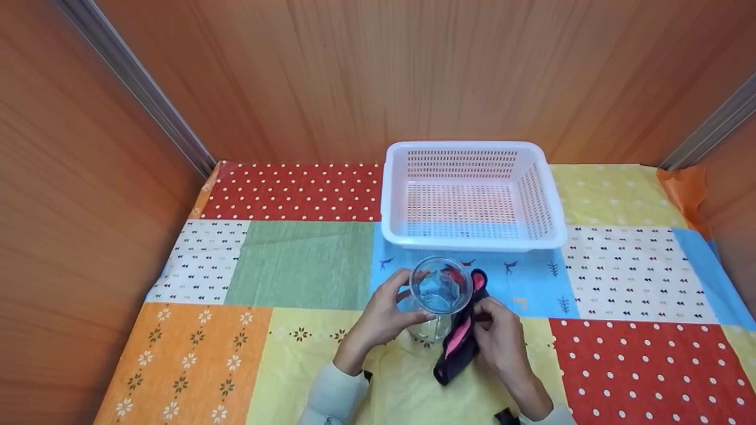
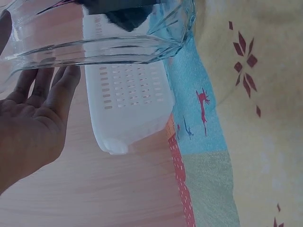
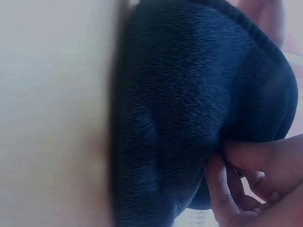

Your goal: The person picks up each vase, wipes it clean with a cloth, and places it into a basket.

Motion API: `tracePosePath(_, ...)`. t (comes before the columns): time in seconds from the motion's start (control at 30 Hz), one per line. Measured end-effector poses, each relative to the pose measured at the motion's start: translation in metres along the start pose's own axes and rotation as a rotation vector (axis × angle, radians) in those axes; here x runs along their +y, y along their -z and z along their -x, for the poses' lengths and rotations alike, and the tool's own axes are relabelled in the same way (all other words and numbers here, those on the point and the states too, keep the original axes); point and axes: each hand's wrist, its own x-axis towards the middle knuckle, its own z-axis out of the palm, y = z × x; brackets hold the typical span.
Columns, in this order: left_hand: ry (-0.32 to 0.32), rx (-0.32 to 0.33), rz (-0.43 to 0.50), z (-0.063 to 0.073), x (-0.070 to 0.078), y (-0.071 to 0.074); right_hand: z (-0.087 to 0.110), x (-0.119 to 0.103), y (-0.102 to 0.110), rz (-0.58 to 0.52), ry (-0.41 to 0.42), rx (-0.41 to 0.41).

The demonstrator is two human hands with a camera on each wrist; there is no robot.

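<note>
My left hand [image 1: 384, 313] grips a clear glass cup [image 1: 436, 304] round its side, thumb near the rim. The cup's wide mouth tilts up toward the head camera, and the left wrist view shows its clear wall [image 2: 109, 52] close up. Against the cup's right side stands a dark cloth [image 1: 466, 348] with a pink inner face, folded into a long strip. My right hand [image 1: 499, 336] pinches this cloth between thumb and fingers. In the right wrist view the dark, fuzzy cloth [image 3: 180, 94] bunches up at the fingertips [image 3: 217, 168].
A white perforated plastic basket [image 1: 472, 243] stands beyond the hands, toward the wood-grain back panel [image 1: 354, 77]. Under everything lies a colourful patchwork tablecloth [image 1: 301, 260]. Wood-grain side panels rise at left [image 1: 71, 206] and right.
</note>
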Motion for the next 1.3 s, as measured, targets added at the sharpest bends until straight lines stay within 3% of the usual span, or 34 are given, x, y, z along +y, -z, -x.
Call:
tracePosePath(0.27, -0.005, -0.001, -0.001, -0.001, 0.000, 0.000, -0.008, -0.022, 0.011, -0.031, 0.013, 0.028)
tracePosePath(0.47, -0.016, 0.001, 0.002, -0.001, 0.001, 0.000, -0.005, -0.008, 0.004, -0.027, 0.035, 0.025)
tracePosePath(0.7, -0.002, -0.006, -0.001, 0.000, 0.000, 0.000, 0.000, 0.012, -0.005, 0.068, -0.063, -0.067)
tracePosePath(0.87, 0.000, -0.012, -0.010, 0.000, 0.000, 0.000, 0.002, 0.019, -0.009, 0.091, -0.102, -0.086)
tracePosePath(1.1, 0.010, -0.009, -0.009, 0.001, 0.001, 0.000, 0.001, 0.014, -0.005, 0.048, -0.055, -0.068)
tracePosePath(1.3, -0.002, -0.006, -0.013, 0.000, 0.000, 0.000, -0.005, -0.006, 0.007, 0.003, 0.019, -0.029)
